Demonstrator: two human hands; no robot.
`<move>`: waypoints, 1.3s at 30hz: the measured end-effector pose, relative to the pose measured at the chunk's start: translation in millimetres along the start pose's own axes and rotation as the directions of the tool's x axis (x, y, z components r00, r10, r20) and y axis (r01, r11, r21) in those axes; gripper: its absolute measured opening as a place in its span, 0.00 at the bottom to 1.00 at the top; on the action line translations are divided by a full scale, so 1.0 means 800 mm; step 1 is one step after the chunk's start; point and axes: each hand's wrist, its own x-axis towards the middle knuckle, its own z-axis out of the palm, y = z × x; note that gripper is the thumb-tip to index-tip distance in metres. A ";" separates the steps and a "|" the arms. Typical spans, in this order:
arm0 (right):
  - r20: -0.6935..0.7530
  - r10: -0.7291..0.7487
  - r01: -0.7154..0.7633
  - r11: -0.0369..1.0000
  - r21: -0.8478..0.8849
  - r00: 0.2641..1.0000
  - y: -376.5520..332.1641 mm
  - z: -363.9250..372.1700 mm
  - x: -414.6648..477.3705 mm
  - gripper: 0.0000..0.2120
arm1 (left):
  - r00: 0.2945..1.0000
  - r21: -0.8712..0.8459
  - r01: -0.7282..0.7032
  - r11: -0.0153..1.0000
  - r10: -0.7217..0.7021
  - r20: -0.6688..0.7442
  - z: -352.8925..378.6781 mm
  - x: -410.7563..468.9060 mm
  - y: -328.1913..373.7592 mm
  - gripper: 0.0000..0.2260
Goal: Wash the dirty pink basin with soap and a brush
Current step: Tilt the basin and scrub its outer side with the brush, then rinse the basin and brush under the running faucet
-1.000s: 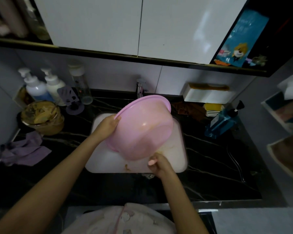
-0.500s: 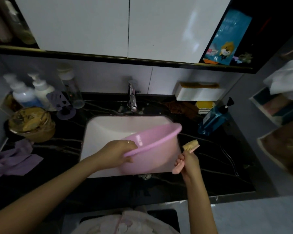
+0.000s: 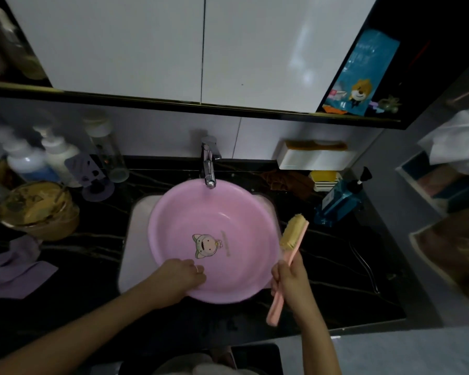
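since half a second ago the pink basin [image 3: 214, 239] has swung from tilted to mouth-up over the white sink [image 3: 136, 234], its far rim under the tap [image 3: 209, 163], likely for water. left hand [image 3: 179, 277] grips its near rim to steady it; right hand [image 3: 290, 277] grasps the brush [image 3: 290, 250] just beside, bristles raised.

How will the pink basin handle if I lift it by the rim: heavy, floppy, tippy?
Probably light: the left hand alone holds the basin by its near rim. Likely stiff, since the rim looks round under that grip. It may tip, as it overhangs the front edge of the sink.
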 end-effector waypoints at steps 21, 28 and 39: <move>0.046 -0.077 0.088 0.943 -0.321 0.996 -0.018 0.027 0.054 0.22 | 0.533 -0.883 -0.039 -0.468 -0.757 0.378 -0.134 0.183 -0.178 0.13; -0.003 -0.028 0.026 0.957 -0.288 1.000 -0.017 0.027 0.054 0.18 | 0.515 -0.883 -0.026 -0.468 -0.763 0.390 -0.136 0.183 -0.181 0.10; -0.023 0.019 -0.027 0.919 -0.394 1.000 0.005 0.036 0.070 0.22 | 0.564 -0.920 0.002 -0.392 -0.759 0.325 -0.120 0.186 -0.189 0.08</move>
